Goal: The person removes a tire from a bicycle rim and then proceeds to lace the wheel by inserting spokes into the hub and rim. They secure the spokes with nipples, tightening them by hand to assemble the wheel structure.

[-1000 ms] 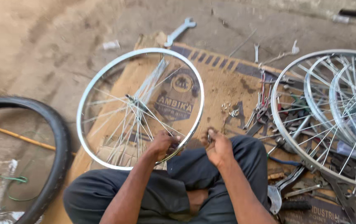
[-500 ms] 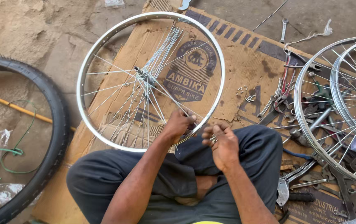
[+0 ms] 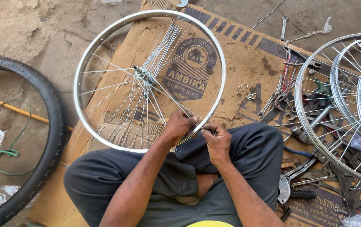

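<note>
The person sits cross-legged in dark grey trousers (image 3: pixel 248 155), knees spread, with both hands at the near edge of a shiny silver bicycle rim (image 3: pixel 104 38). The left hand (image 3: pixel 179 126) has its grip curled round the rim's lower right arc, grasping the smooth metal hoop. The right hand (image 3: pixel 216 141) sits just beside it, fingers pinched together at the rim's edge; what that grip pinches is too small to tell. The rim lies flat on a sheet of worn brown corrugated cardboard (image 3: pixel 248 54), its thin steel spokes (image 3: pixel 147 105) fanning loosely from a small central hub (image 3: pixel 142 74), several bunched and unfastened. To the right, a scatter of oily dark hand tools (image 3: pixel 285 90), pliers and spanners, lies on the cardboard near a cluster of tiny metal nipples (image 3: pixel 246 91). Further right, more spoked silver wheels (image 3: pixel 344 109) overlap one another. To the left, a knobbly black rubber tyre (image 3: pixel 50 138) rests on the rough, dusty concrete floor (image 3: pixel 29 29), crossed by a thin yellow rod (image 3: pixel 12 109).
</note>
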